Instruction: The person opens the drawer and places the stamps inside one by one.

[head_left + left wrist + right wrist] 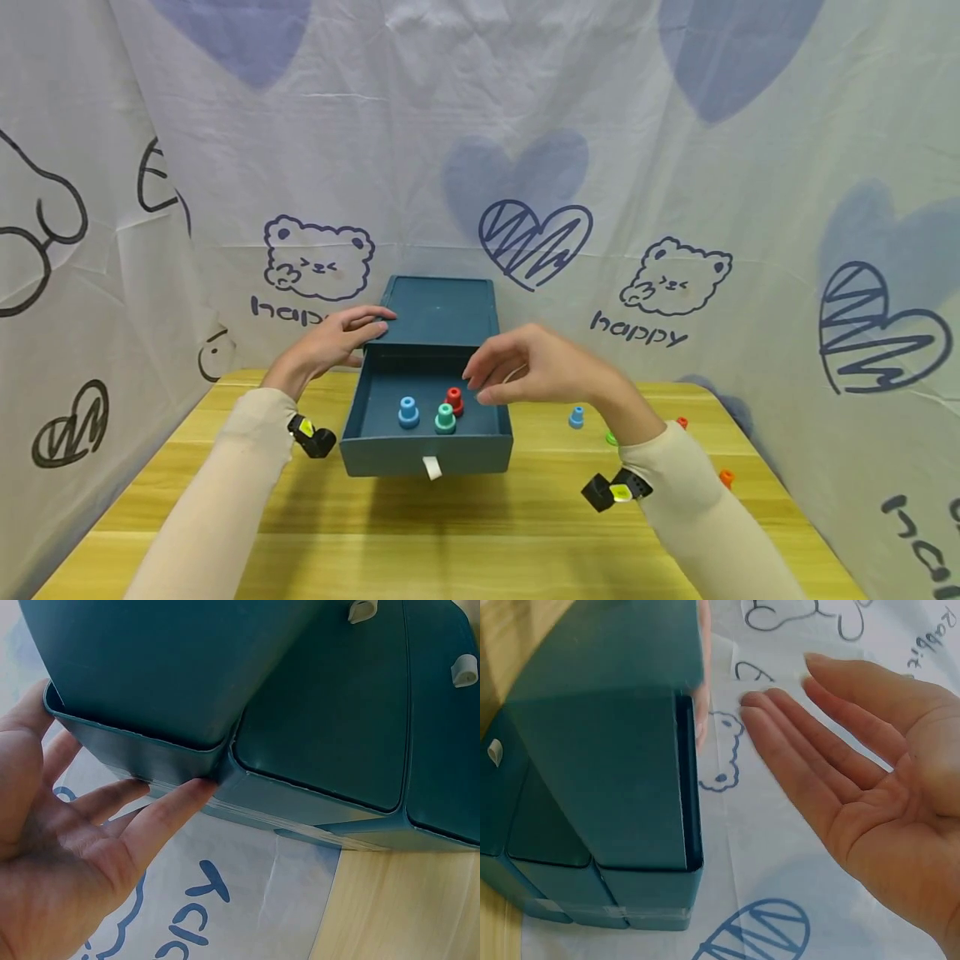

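Note:
A dark teal drawer cabinet (pixel 442 308) stands on the table, its top drawer (pixel 426 457) pulled out by a white tab (pixel 432 467). Inside sit a blue stepped peg (pixel 408 413), a green peg (pixel 446 419) and a red peg (pixel 454 401). My left hand (pixel 330 343) rests against the cabinet's left edge; the left wrist view shows its spread fingers (pixel 169 825) touching the side. Over the drawer's right side hovers my right hand (pixel 536 367), holding nothing, its fingers loosely bent in the right wrist view.
On the table to the right lie another blue peg (pixel 576 417), a green piece (pixel 611 437) partly behind my right wrist, a red piece (pixel 682 422) and an orange peg (pixel 726 478). Two lower drawers (pixel 322 712) are closed. A printed cloth (pixel 420 167) hangs behind.

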Tool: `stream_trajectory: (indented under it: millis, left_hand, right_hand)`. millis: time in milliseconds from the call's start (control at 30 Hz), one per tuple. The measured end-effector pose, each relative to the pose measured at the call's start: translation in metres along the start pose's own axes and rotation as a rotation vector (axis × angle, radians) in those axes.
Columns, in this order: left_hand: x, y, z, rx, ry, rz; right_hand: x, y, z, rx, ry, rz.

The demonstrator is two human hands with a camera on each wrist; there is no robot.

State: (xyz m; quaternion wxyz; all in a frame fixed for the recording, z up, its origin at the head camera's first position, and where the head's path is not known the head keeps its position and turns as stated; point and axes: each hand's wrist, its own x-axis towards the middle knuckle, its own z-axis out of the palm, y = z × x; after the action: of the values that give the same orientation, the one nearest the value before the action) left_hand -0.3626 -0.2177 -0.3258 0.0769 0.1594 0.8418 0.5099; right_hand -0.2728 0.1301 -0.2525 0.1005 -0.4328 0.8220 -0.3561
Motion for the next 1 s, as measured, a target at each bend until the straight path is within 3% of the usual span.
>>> stream_trajectory:
  millis: [200,367,767,1000]
  left_hand:
    - [0.001,-0.001,0.001,-0.003,0.007,-0.004]
    - [0.001,-0.001,0.002,-0.002,0.010,-0.001]
    - [0.000,0.000,0.001,0.009,0.009,-0.006]
    - [0.000,0.000,0.001,0.001,0.009,-0.005]
  right_hand:
    - [-0.009,-0.010,0.017,0.009,0.019,-0.080]
    - [-0.013,-0.012,0.033,-0.024,-0.022,-0.103]
    - [-0.020,-0.013,0.057,-0.038,-0.068,-0.020]
    - [-0.020,-0.010,0.083,-0.081,-0.009,-0.003]
